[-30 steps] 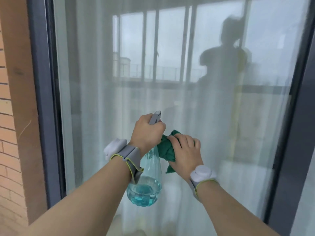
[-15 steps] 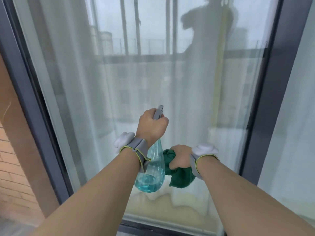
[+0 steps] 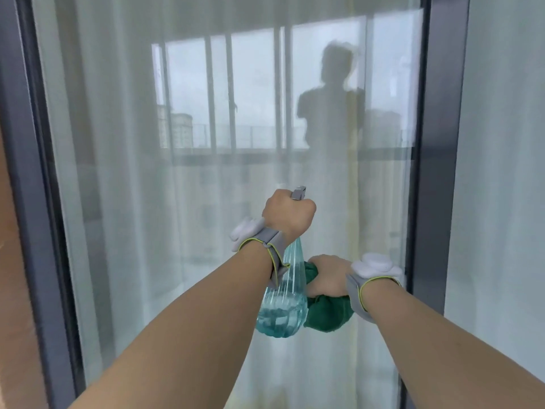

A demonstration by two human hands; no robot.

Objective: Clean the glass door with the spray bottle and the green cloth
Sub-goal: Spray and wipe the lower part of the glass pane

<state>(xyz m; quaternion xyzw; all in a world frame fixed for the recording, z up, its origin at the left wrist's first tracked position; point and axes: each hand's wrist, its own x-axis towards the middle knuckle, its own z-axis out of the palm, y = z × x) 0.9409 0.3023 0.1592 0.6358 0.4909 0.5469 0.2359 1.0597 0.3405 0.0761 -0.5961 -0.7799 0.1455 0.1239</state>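
Note:
The glass door (image 3: 206, 202) fills the view, with a white sheer curtain behind it and a person's reflection on it. My left hand (image 3: 287, 215) grips the grey head of the spray bottle (image 3: 284, 305), whose nozzle points at the glass. The clear ribbed bottle hangs below my wrist with blue liquid in its bottom. My right hand (image 3: 326, 274) holds the bunched green cloth (image 3: 327, 314) just right of the bottle, below the left hand. The cloth hangs under my fingers, away from the glass.
A dark grey door frame (image 3: 35, 231) runs down the left, with a brown wall beyond it. Another dark frame post (image 3: 436, 172) stands on the right, with a second glass pane (image 3: 501, 202) past it.
My right hand dropped with the cloth from beside the bottle's head to beside its body. The view tilted down, then back up and right. The left hand keeps its hold on the bottle.

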